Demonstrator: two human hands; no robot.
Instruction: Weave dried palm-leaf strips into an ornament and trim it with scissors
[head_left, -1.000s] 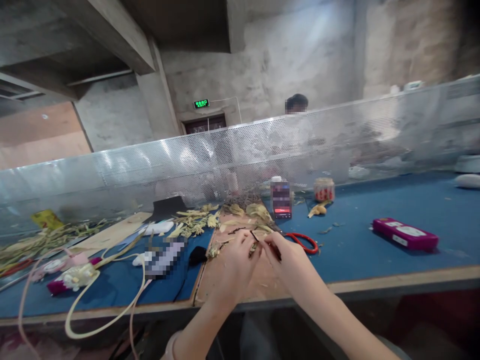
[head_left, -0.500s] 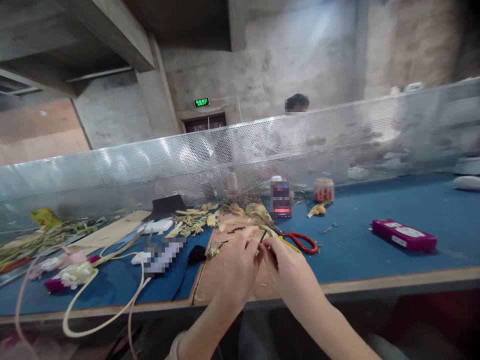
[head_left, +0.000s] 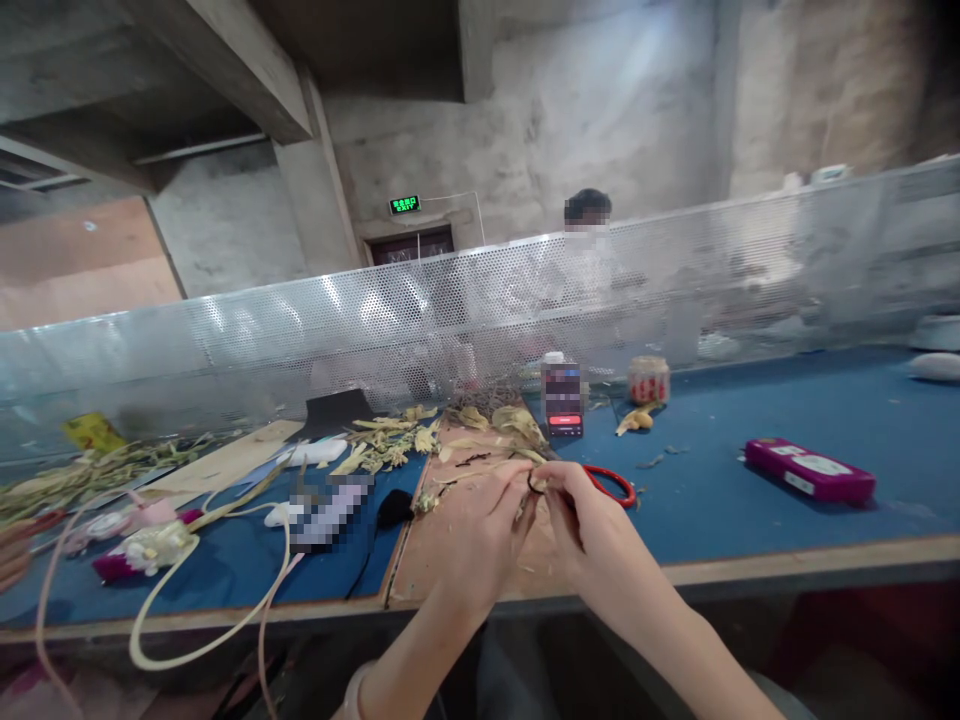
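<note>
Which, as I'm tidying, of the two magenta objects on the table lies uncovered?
The rectangular magenta box at right; pale flower-like decoration partly covers the left magenta object.

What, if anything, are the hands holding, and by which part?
A thin dark strip, apparently pinched between the left hand and right hand; its ends are hidden, so which part each hand grips cannot be told.

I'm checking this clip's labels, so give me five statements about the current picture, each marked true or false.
1. The left hand and right hand are close together over the brown board. True.
2. A dark strand shows between the two hands. True.
3. The jar stands left of the upright phone. False: it stands to the phone's right.
4. A red scissor handle shows beyond the right hand. True.
5. The exit sign glows red. False: it glows green.
</note>
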